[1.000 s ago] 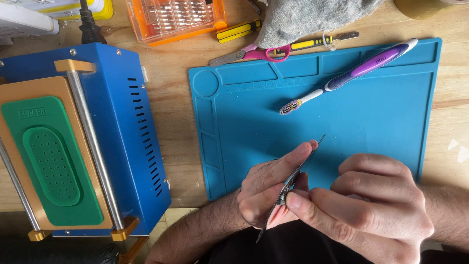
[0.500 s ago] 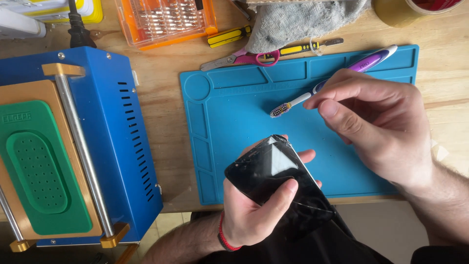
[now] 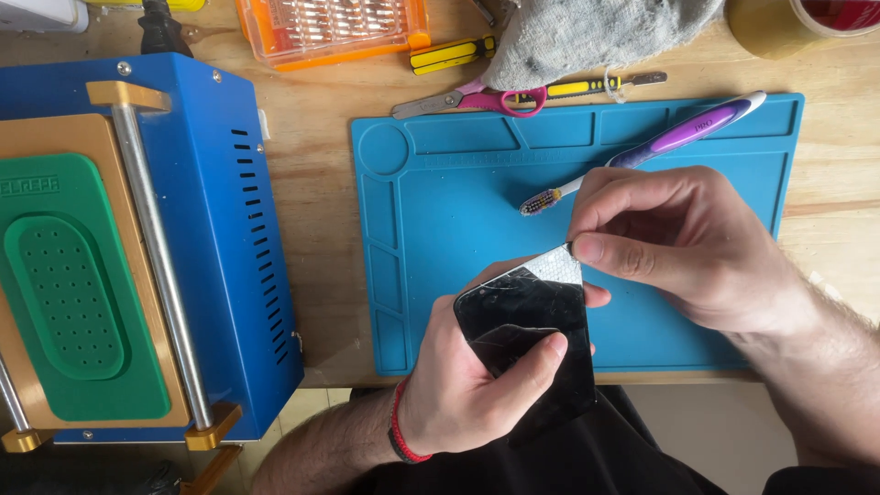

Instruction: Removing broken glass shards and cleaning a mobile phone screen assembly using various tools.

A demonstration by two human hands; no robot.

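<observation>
An orange case with a clear lid sits at the far edge of the wooden bench; rows of small metal bits show through the lid. The blue mat is soft-looking and moulded with shallow trays along its far and left edges, one round; those in view hold nothing.

The left hand grips a black screen, thumb across its glossy, cracked face and fingers behind. The screen is a flat rectangle held above the mat's near edge, long axis running from near to far, its far end tilted towards the right hand. At that far corner the black gives way to a pale, glittery patch. The right hand pinches that corner between thumb and forefinger, the other fingers curled.

A toothbrush with a purple and white handle lies slantwise on the mat, bristles pointing left. Behind the mat lie pink-handled scissors, yellow screwdrivers and a grey cloth. A blue metal machine with a green perforated pad stands at the left.
</observation>
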